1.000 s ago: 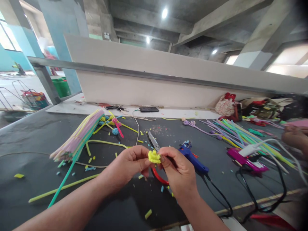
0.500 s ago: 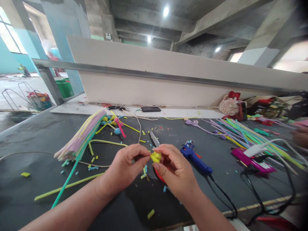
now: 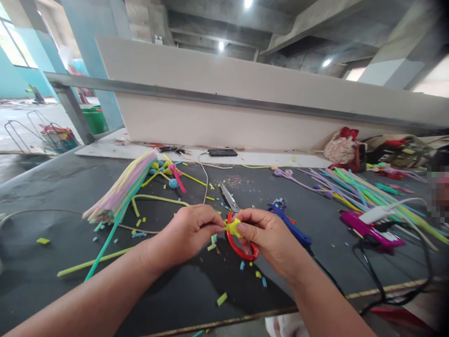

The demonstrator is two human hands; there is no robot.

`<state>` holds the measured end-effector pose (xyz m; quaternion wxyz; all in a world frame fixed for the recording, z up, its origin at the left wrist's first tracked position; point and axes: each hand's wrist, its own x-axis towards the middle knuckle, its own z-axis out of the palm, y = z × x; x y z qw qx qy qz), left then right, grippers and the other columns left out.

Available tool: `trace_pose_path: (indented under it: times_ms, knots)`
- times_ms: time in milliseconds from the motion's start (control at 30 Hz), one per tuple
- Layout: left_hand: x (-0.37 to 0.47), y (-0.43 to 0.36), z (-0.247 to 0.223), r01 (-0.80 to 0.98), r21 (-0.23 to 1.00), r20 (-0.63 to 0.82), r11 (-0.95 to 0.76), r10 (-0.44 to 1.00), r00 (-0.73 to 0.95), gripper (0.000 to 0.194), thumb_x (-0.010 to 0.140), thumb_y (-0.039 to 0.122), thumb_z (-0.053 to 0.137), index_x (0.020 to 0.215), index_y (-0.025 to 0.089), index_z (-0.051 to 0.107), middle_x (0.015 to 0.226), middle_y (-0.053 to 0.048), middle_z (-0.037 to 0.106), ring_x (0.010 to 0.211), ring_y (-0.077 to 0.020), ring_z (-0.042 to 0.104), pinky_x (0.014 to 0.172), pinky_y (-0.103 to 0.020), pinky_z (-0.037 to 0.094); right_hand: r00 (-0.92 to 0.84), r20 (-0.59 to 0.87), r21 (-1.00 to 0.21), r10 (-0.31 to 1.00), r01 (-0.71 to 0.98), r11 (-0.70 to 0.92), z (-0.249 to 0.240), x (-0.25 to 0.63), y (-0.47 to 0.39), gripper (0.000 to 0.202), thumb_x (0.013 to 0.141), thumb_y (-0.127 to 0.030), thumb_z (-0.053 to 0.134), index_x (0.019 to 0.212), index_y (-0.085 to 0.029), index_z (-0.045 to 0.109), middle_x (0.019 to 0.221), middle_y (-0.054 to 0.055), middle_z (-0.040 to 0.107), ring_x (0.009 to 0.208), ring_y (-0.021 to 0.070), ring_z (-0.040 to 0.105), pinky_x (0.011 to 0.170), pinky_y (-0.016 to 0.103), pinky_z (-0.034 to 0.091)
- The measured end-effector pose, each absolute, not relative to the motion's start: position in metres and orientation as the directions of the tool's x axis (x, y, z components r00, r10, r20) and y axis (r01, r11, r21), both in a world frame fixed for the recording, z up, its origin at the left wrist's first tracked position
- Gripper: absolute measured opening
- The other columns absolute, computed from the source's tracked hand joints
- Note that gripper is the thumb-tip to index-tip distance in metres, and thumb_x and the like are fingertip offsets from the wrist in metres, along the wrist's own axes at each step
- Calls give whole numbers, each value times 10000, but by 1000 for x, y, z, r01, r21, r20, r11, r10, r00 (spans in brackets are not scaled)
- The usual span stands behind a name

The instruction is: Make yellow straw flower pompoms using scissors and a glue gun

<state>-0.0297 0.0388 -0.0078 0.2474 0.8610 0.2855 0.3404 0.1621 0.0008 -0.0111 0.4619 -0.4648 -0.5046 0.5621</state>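
Observation:
A small yellow pipe-cleaner piece (image 3: 233, 228), bunched like a flower, is held between my two hands above the table. My left hand (image 3: 191, 229) is closed, its thumb and forefinger pinching the thin left end. My right hand (image 3: 268, 231) grips the bunched part from the right, thumb in front. Right below the piece lie scissors with red handles (image 3: 242, 253) and parted metal blades (image 3: 229, 196) pointing away from me. The right fingers partly hide the handles. A blue glue gun (image 3: 293, 227) lies just beyond my right hand.
At left lies a bundle of pastel pipe cleaners (image 3: 121, 187); more pipe cleaners (image 3: 365, 192) spread at right. Near them sits a magenta power strip (image 3: 372, 229) with cables. Yellow and blue offcuts litter the dark table (image 3: 168, 290). A phone (image 3: 222, 152) rests at the back.
The yellow piece has turned in my fingers, and its left end now shows as a thin tip in the left pinch. More of the red scissor handles is visible. The view has shifted slightly.

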Motion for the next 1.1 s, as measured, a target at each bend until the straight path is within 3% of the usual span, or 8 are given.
trace_pose_path:
  times_ms: [100,267,367,667,767,900,1000,1100]
  knots:
    - [-30,39,-12,320,542,459,-777,593,661,145,845,156,478,767,175,598,728,-11,623,695,-106,568,671,-202,426,-153,-103,-994,983,-27,-108,-11,163,3,199,701,-311,721,774,-147,634,563,-38,577,439,52,489,426,170,368]
    - [-29,33,-14,366,460,492,-809,575,654,106,847,235,524,925,170,551,873,-30,628,818,-133,574,736,-228,428,-211,-169,-966,963,-157,-204,-10,160,3,223,701,-316,722,779,-142,606,535,-37,561,435,58,481,406,168,367]
    - [-28,30,-14,409,393,511,-823,566,647,108,864,259,501,907,169,544,841,-24,623,789,-136,570,724,-241,428,-226,-185,-960,956,-169,-225,-9,155,2,240,703,-329,722,791,-150,588,527,-39,549,424,53,461,383,159,345]
    - [-28,29,-18,538,230,367,-811,584,724,204,898,188,381,886,165,584,817,-42,634,754,-171,585,665,-284,441,-150,-142,-984,978,-84,-155,-10,151,1,277,710,-372,708,855,-183,568,612,-44,558,473,78,523,414,190,426]
    - [-26,30,-19,490,335,436,-805,594,676,202,892,191,411,852,160,607,771,-34,646,718,-146,586,651,-248,434,-159,-105,-990,982,-81,-119,-9,152,-1,268,730,-361,690,901,-185,582,643,-37,566,507,79,543,462,204,459]
    - [-25,34,-18,301,589,542,-750,643,542,118,844,186,523,821,155,634,725,-10,659,649,-95,576,633,-188,425,-207,4,-996,978,-84,-14,-2,149,-7,356,673,-267,728,989,-197,578,759,-20,581,594,89,571,541,228,501]
    - [-25,37,-18,139,781,475,-609,723,501,108,800,210,591,739,133,636,660,-5,639,594,-86,547,595,-176,427,-179,135,-991,975,-2,137,0,146,-12,371,671,-158,696,1018,-219,580,791,-22,580,651,87,570,591,217,500]
    - [-27,39,-19,6,895,376,-446,762,528,121,772,236,628,741,122,652,690,-21,652,640,-106,564,635,-199,451,-137,309,-930,941,164,330,-3,145,-17,396,693,-107,655,1065,-226,589,811,-12,581,701,97,570,635,219,498]
